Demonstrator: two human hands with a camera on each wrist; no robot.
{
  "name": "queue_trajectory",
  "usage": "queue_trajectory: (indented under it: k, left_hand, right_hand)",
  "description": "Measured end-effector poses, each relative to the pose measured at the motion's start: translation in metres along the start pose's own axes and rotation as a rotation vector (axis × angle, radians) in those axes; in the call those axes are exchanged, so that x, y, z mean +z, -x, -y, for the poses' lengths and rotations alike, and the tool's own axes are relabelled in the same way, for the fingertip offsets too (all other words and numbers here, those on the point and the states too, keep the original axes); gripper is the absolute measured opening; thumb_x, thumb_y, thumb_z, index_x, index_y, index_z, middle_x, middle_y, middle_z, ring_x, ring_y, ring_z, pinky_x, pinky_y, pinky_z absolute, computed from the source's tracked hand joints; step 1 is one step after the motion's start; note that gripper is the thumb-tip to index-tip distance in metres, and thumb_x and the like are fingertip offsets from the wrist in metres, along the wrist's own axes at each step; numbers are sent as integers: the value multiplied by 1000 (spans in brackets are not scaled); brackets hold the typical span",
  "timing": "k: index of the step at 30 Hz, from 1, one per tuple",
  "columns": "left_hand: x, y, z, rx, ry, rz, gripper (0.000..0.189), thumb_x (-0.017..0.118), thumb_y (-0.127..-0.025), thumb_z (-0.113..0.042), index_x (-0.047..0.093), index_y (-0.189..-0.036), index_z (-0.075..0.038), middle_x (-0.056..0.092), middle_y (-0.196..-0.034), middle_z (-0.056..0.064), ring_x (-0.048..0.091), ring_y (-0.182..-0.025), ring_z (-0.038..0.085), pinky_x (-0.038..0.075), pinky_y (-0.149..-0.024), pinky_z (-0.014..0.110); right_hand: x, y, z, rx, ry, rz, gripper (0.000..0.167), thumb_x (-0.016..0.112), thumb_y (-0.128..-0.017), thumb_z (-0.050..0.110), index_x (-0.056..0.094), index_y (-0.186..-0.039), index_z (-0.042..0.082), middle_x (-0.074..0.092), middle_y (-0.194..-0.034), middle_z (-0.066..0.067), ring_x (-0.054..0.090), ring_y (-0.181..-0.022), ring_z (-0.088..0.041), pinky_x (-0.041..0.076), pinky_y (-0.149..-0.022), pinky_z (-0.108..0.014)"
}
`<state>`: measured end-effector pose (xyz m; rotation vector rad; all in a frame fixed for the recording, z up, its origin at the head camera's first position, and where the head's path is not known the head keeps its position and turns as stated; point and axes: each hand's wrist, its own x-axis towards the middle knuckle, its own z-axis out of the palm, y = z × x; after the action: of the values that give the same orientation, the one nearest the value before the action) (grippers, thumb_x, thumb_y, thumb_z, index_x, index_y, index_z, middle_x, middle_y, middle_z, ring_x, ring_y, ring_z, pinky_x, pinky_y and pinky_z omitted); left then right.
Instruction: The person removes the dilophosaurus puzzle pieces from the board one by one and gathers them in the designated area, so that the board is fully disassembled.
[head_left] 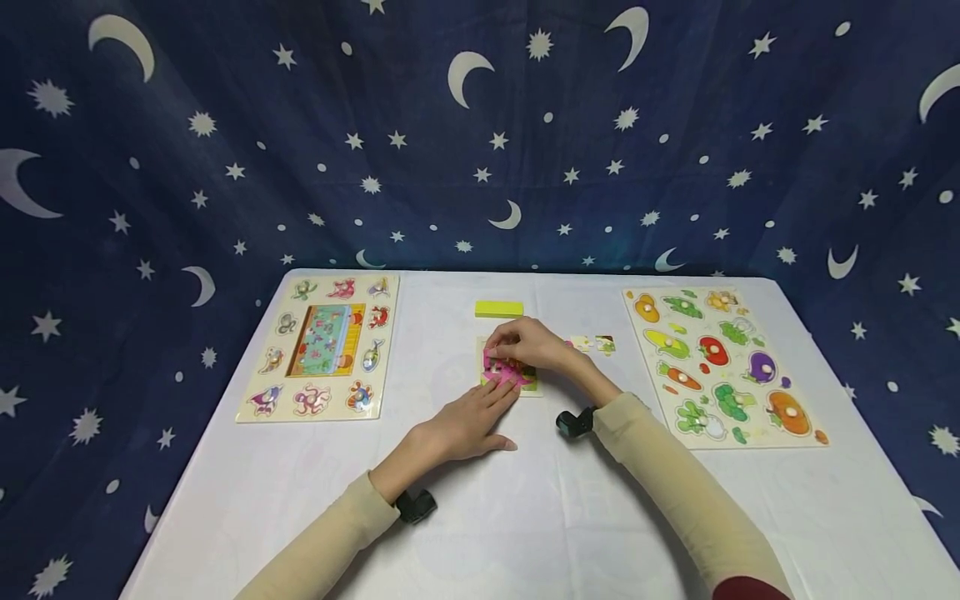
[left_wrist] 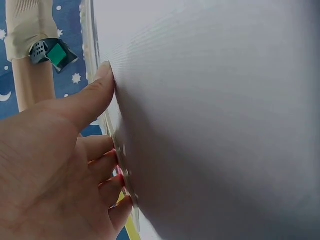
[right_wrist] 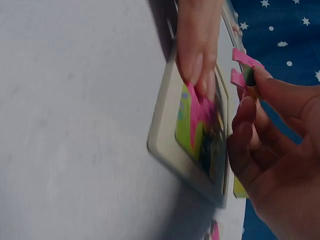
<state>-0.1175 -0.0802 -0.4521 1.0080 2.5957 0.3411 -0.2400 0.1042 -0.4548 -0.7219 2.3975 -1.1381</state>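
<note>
A small jigsaw board (right_wrist: pixel 162 120) with a pale frame lies on the white table, holding pink and green pieces that form part of a picture. My left hand (head_left: pixel 472 421) reaches in from the near left; its straight fingers rest on the board's lower edge and the pink part, thumb spread to the side. Above the board, my right hand (head_left: pixel 528 343) pinches a pink and green jigsaw piece (right_wrist: pixel 242 57) between thumb and fingers. That piece is tilted and apart from the board in the right wrist view. Both hands hide much of the picture.
Loose jigsaw pieces (head_left: pixel 605 343) lie right of the board. A yellow-green block (head_left: pixel 498 309) sits behind it. A sea-animal peg puzzle (head_left: pixel 300 410) lies at left, a vegetable puzzle (head_left: pixel 757 439) at right. A starry blue cloth (head_left: pixel 420 192) hangs behind the table (head_left: pixel 525 517).
</note>
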Motion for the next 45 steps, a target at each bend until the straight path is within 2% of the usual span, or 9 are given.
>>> queue_trajectory:
  k: [4,7,15,25,35,45]
  left_hand:
    - [1,0,0,1,-2,-3,85,61,-100,-49,25,-164,-6,21,-171,12,17,-159,31,25,-127,49]
    - [2,-1,0,-1,2,-4,85,62,-100,-48,24,-164,-6,20,-172,12,16,-160,31,25,-127,49]
    - [4,-3,-2,-14,2,3,86,62,-100,-49,22,-164,-7,19,-172,10,15,-160,30,25,-127,48]
    - [5,-3,-1,-10,21,-10,87,63,-100,-48,23,-164,-6,20,-172,11,16,-160,30,25,-127,49]
    - [4,0,0,-5,48,-18,86,65,-99,-46,24,-164,-5,21,-171,13,16,-160,32,23,-127,50]
    - [3,0,-1,5,64,-24,86,66,-99,-45,25,-163,-5,21,-171,12,16,-160,33,24,-127,50]
  right_hand:
    - [-8,8,-5,16,-35,-25,14,70,-98,16,79,-106,9,66,-74,-4,59,-60,-14,52,-59,-26]
    - [-14,16,-10,20,-59,-53,14,71,-98,15,79,-106,6,68,-71,-6,61,-58,-15,55,-57,-29]
    - [-31,42,-27,59,-54,-108,18,70,-99,17,78,-110,4,73,-78,-9,63,-64,-17,57,-60,-32]
    - [-46,68,-44,129,-42,-126,20,65,-101,11,77,-115,2,73,-77,-7,63,-67,-18,53,-60,-27]
    - [-47,76,-51,146,-81,-138,15,67,-98,3,74,-109,-3,73,-77,-9,65,-63,-17,54,-58,-28]
    - [-46,77,-55,192,-114,-111,18,64,-98,0,73,-112,-6,74,-79,-12,68,-63,-17,58,-60,-28]
